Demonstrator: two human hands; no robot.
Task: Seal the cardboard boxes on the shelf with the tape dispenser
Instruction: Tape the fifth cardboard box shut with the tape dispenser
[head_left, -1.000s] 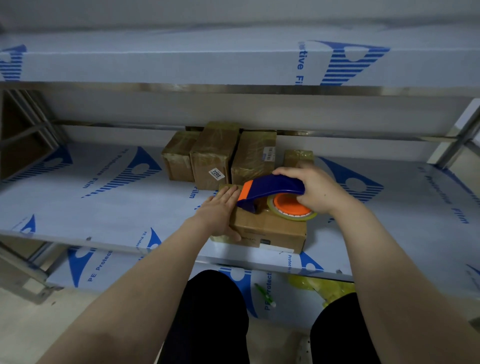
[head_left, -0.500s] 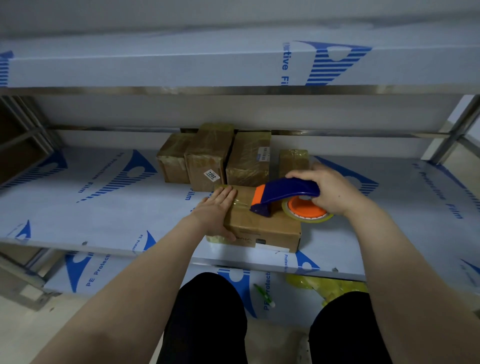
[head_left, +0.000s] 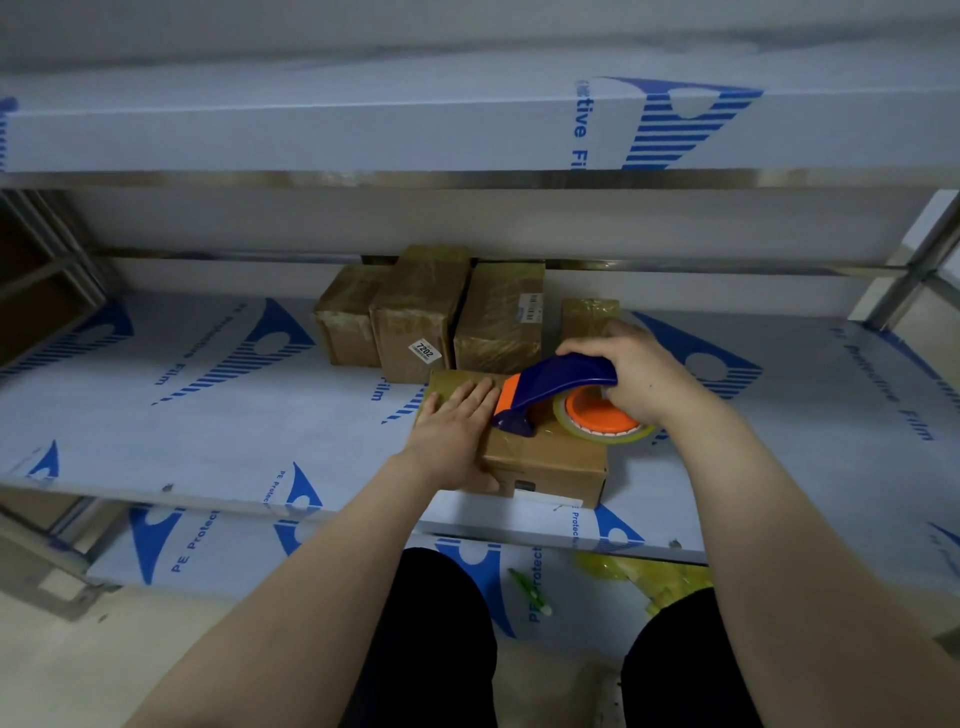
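My left hand (head_left: 457, 431) lies flat on the brown cardboard box (head_left: 550, 460) at the film-covered shelf (head_left: 208, 415) near edge. My right hand (head_left: 641, 371) grasps the blue-and-orange tape dispenser (head_left: 558, 382) on its top. Four far boxes (head_left: 421, 322) appear taped; this one seems half-sealed.

Right hand (head_left: 641, 371) grips tape dispenser (head_left: 558, 387) on box (head_left: 550, 457) (left hand (head_left: 457, 431) flat).

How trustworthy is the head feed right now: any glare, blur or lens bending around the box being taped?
Head view: dim, even light with no hard glare, only a faint sheen on the taped boxes at the back; the upper shelf edge bows slightly from the wide lens; the front box and tape dispenser are sharp, and the 7202 label reads clearly.
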